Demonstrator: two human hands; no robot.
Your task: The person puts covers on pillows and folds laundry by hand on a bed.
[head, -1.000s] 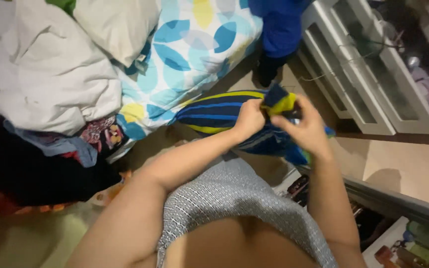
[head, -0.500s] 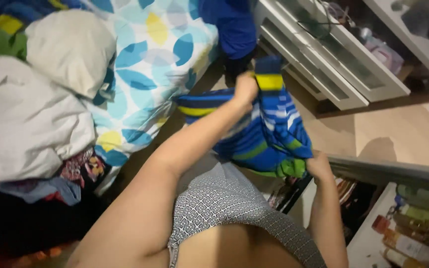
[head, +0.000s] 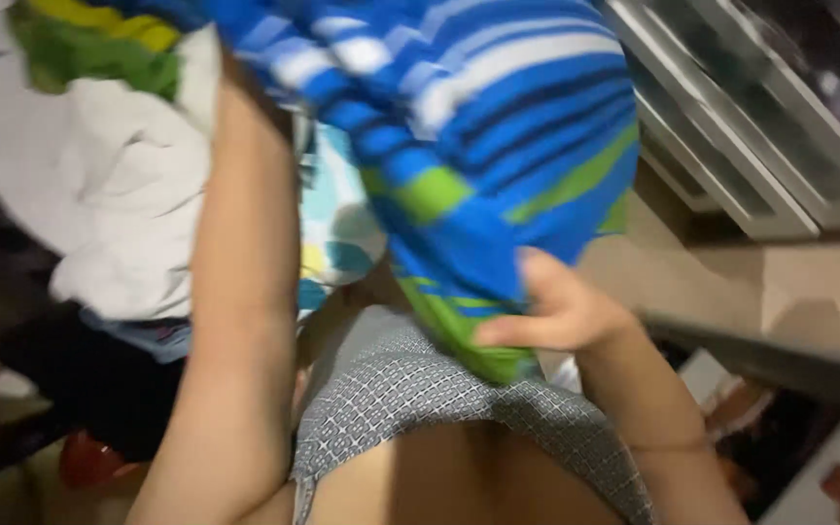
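A blue garment (head: pixel 498 117) with white, green and dark stripes hangs spread across the upper middle of the view. My right hand (head: pixel 561 316) grips its lower green-striped edge, just above my grey patterned top (head: pixel 410 389). My left forearm (head: pixel 240 253) reaches straight up on the left. The left hand itself is hidden behind the cloth's top edge, so I cannot see its grip. The picture is blurred by motion.
Crumpled white bedding (head: pixel 119 194) and a leaf-patterned pillow (head: pixel 337 224) lie on the left, with dark clothes (head: pixel 80 379) below them. A white cabinet with glass doors (head: pixel 731 146) stands at the right. An open drawer (head: pixel 780 360) shows at lower right.
My left arm has lifted the striped garment high, so it now fills the upper view. My right hand has kept hold of the hem and moved inward to just above my body. The camera tilted.
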